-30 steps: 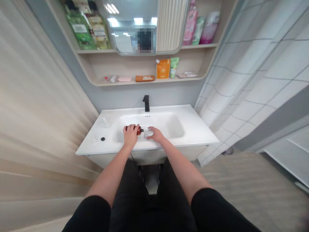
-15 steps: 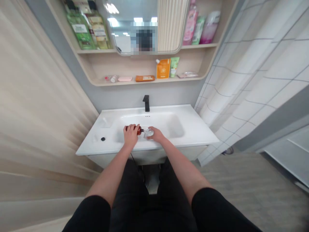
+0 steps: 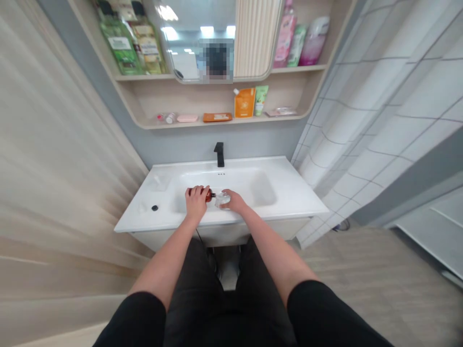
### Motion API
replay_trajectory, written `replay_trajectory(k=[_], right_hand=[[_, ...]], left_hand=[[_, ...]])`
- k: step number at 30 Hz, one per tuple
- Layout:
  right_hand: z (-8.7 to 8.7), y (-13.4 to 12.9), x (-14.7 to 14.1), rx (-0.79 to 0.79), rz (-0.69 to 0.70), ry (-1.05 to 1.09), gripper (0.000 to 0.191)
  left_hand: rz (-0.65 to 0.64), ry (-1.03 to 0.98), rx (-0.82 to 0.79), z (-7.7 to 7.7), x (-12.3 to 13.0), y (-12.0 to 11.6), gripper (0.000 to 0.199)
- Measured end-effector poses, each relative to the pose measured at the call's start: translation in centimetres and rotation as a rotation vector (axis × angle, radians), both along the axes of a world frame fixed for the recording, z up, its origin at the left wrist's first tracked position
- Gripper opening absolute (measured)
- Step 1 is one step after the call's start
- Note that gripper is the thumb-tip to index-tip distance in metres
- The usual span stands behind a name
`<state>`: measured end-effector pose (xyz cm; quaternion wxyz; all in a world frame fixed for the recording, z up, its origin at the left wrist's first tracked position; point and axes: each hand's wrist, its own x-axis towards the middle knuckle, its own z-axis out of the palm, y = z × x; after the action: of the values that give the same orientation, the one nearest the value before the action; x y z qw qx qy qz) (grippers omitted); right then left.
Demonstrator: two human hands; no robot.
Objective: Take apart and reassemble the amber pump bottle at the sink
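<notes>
Above the white sink basin point(image 3: 231, 185), my left hand point(image 3: 196, 201) grips a small amber bottle point(image 3: 208, 195) around its body. The bottle lies tilted, its dark neck pointing right at a small clear container point(image 3: 222, 199). My right hand point(image 3: 234, 202) holds that container from its right side. Neck and container are very close, but I cannot tell whether they touch. The left hand hides most of the bottle's body, and the right fingers cover part of the container.
A black faucet point(image 3: 219, 154) stands behind the basin, and a small black object point(image 3: 155, 207) lies on the counter at left. Above are wall shelves point(image 3: 144, 103) holding several bottles and packets, plus a mirror point(image 3: 181, 43). A grid-patterned white curtain point(image 3: 379, 120) hangs at right.
</notes>
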<state>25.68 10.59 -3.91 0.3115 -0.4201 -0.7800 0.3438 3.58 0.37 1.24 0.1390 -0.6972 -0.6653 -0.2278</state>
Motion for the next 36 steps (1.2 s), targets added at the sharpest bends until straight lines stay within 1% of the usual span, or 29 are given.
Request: replay_trajectory(k=[9,13,24,30,36], right_hand=[[0.21,-0.18,-0.09,-0.004,-0.009,0.004,0.084],[0.26,-0.20,-0.04,-0.007,-0.002,0.003,0.084],[0.15,-0.08,-0.14,0.004,-0.002,-0.002,0.083],[0.17,-0.04,-0.10,0.011,-0.003,-0.011,0.082],[0.05,0.07,-0.16,0.010,-0.004,-0.019,0.084]], left_hand=[[0.006,0.003,-0.020,0.26,0.10,-0.10,0.063],[-0.009,-0.004,-0.016,0.19,0.04,-0.08,0.063],[0.004,0.026,-0.007,0.09,0.03,-0.06,0.060],[0.000,0.019,-0.008,0.20,0.09,-0.08,0.064],[-0.007,0.007,-0.012,0.13,0.05,0.02,0.063]])
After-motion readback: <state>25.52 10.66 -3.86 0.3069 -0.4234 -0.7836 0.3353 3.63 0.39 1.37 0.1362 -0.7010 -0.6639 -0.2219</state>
